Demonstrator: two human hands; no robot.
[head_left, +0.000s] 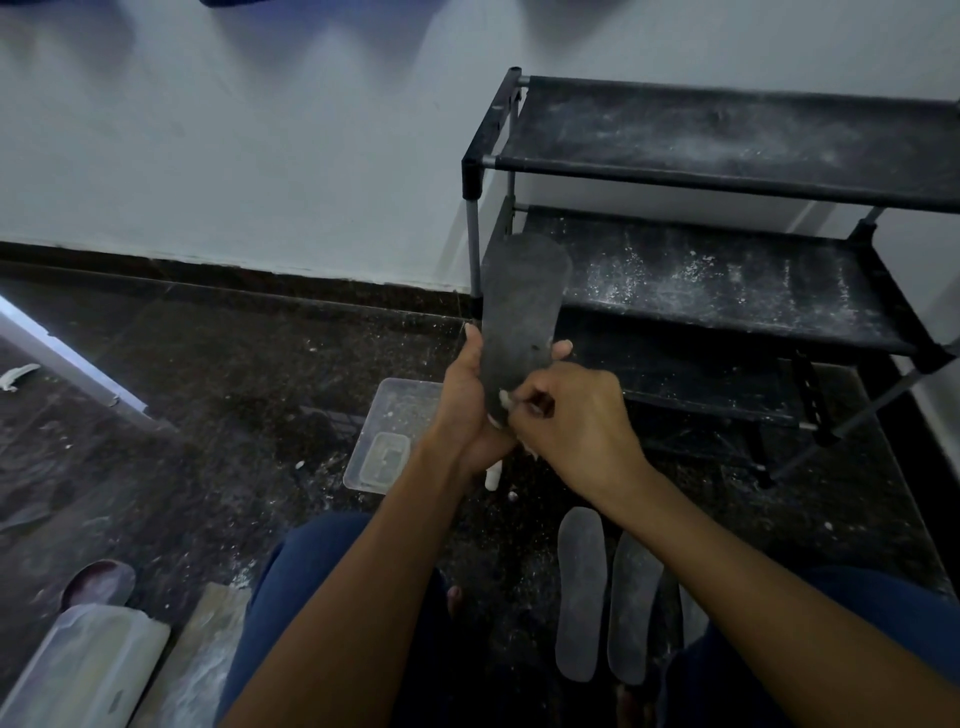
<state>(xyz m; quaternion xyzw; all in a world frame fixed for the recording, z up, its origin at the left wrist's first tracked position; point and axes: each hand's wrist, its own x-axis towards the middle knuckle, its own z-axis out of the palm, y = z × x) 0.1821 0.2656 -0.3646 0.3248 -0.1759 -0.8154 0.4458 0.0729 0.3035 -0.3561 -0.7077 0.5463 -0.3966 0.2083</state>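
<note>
A dark grey insole (523, 306) stands upright in front of me, toe end up. My left hand (470, 395) grips its lower part from behind, fingertips showing on both edges. My right hand (566, 415) pinches a small thin tool with a white blob at its tip against the insole's lower end. A white stick-like piece (492, 475) hangs below the hands. Two more insoles (581, 592) (635, 608) lie flat on the floor between my knees.
A dusty black shoe rack (727, 171) with several shelves stands at the right against the white wall. A clear plastic container (387, 441) sits on the speckled dark floor below my hands. At bottom left lie a spoon (98, 582) and a translucent lid (83, 670).
</note>
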